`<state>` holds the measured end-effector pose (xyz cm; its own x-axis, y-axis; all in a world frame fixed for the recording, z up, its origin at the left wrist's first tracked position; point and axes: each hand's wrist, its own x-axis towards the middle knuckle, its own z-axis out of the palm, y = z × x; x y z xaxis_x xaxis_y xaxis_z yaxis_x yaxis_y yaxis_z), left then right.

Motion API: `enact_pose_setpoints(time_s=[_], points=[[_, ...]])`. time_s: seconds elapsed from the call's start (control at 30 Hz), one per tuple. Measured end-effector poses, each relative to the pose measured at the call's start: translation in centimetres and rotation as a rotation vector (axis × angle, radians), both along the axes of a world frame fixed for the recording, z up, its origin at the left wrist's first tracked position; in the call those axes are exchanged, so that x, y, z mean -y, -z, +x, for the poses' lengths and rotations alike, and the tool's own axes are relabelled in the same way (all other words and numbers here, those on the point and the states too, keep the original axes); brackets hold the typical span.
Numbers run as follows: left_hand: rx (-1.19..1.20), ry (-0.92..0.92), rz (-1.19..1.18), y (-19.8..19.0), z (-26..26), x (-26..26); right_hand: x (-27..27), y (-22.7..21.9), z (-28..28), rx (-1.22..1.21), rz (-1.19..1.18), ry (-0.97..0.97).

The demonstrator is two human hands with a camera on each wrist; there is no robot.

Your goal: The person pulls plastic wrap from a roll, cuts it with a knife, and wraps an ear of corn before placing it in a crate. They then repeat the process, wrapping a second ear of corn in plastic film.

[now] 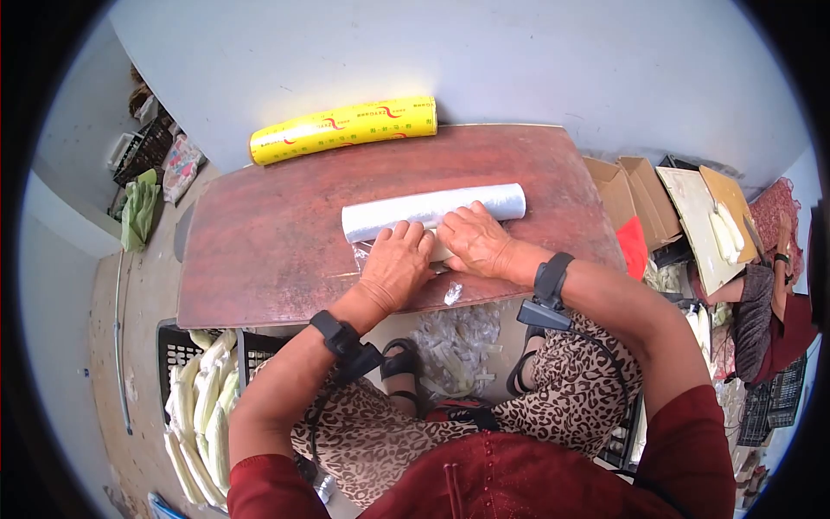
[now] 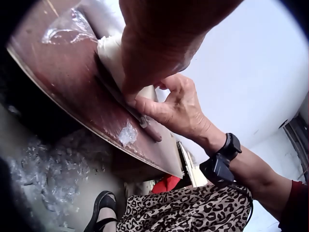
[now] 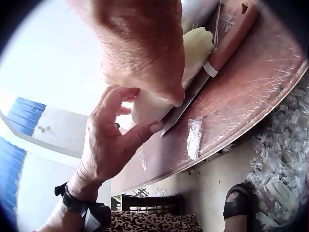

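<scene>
Both hands are together at the front of the table, on a pale, smooth, tapering vegetable (image 3: 198, 46). My left hand (image 1: 398, 264) holds one end, its thumb and fingers around it in the right wrist view. The right hand (image 1: 477, 244) grips the other part, its thumb close to the left hand. Beside the vegetable, on the near side, lies a knife (image 3: 190, 96) with a reddish-brown handle. Just behind the hands is a roll of clear plastic wrap (image 1: 432, 208), with loose film (image 1: 360, 255) at its left front.
A yellow printed roll (image 1: 346, 130) rests along the back of the red-brown table (image 1: 259, 225). A crumpled film scrap (image 1: 453, 293) lies at the front edge. Below left, a black crate (image 1: 173, 346) holds several pale vegetables. Film scraps (image 1: 450, 346) litter the floor; cardboard (image 1: 644, 203) stands right.
</scene>
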<state>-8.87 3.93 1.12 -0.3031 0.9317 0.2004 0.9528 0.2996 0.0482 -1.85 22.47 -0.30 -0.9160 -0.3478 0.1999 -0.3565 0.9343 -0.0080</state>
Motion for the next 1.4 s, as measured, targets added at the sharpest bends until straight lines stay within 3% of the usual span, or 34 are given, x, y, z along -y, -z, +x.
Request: enact_pose_setpoints(time_s=[0.47, 0.63, 0.77, 0.9, 1.13, 1.4], points=[[-0.168, -0.042, 0.068, 2.6, -0.8, -0.8, 0.1, -0.2, 0.1, -0.023, 0.040, 0.008], [-0.131, -0.041, 0.063, 2.4, -1.0, -0.8, -0.5, -0.9, -0.5, 0.050, -0.134, 0.088], [-0.068, -0.063, 0.016, 1.8, -1.1, -1.0, -1.4, -2.3, -2.2, 0.202, -0.193, 0.130], [0.071, -0.061, -0.014, 1.1, -2.1, -1.2, -2.6, -2.1, -4.0, 0.146, -0.311, 0.152], [0.279, -0.003, -0.106, 0.3, -5.3, -2.1, -3.7, -1.5, -5.2, -0.052, -0.238, 0.113], [0.454, -0.019, -0.365, -1.3, -7.4, -4.0, -4.4, -1.4, -4.9, -0.126, -0.339, 0.088]])
